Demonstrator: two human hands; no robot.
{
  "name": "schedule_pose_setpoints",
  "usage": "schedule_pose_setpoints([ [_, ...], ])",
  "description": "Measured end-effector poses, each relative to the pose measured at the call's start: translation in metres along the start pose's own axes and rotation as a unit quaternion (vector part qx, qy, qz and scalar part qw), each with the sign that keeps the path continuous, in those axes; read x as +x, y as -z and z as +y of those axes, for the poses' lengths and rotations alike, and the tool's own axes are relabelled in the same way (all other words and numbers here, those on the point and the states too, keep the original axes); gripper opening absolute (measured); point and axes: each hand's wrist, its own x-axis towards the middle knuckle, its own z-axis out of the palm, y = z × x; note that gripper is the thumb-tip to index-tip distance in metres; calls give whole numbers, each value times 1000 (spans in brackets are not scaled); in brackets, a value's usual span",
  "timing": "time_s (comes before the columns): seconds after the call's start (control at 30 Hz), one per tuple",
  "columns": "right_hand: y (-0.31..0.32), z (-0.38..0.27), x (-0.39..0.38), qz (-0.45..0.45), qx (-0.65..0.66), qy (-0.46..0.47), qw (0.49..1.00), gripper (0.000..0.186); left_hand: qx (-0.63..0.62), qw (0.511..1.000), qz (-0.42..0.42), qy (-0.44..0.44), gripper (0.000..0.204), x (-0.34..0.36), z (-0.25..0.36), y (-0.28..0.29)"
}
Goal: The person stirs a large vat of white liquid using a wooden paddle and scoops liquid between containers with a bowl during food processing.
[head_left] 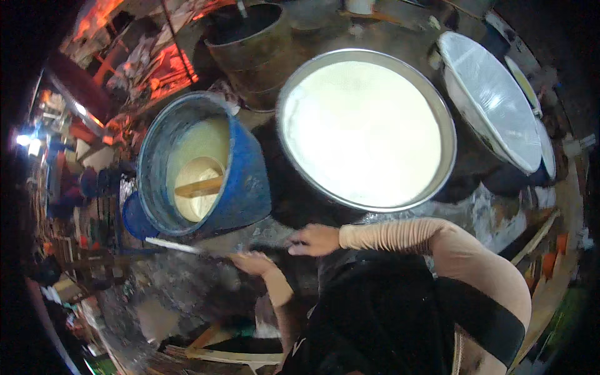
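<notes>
My left hand (253, 262) grips a long stick (172, 244) with a pale, flat far part, which extends leftward below the blue barrel (250, 181). My right hand (309, 240) is a little higher and to the right, fingers loosely bent and apart, holding nothing visible. The blue barrel holds cloudy yellowish liquid, with a pale round vessel (197, 203) inside and a wooden bar (199, 187) across it. Above and right of my hands stands a wide steel-rimmed basin (365, 134) full of creamy white liquid.
A large dark drum (247, 69) stands behind. A tilted white-rimmed round pan (484, 100) with a sheer surface is at the right. A smaller blue container (134, 215) sits left of the barrel. Red-lit clutter (169, 69) fills the back left; timber pieces (231, 356) lie along the lower edge.
</notes>
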Motion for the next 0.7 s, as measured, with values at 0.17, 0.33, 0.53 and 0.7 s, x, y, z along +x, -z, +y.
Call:
schedule_pose_setpoints([
  [0.17,-23,-12,-83,35,144,37,988,56,81,990,-23,-109,39,-133,-9,10],
  [0.33,5,21,-176,251,151,154,944,45,228,879,-106,-405,40,-219,-57,-16],
  [0.53,51,5,-223,415,160,120,888,39,146,912,-287,-254,40,-364,-43,-106],
  [0.7,130,20,-365,462,281,122,832,38,140,817,-447,-337,40,-471,-8,-157],
])
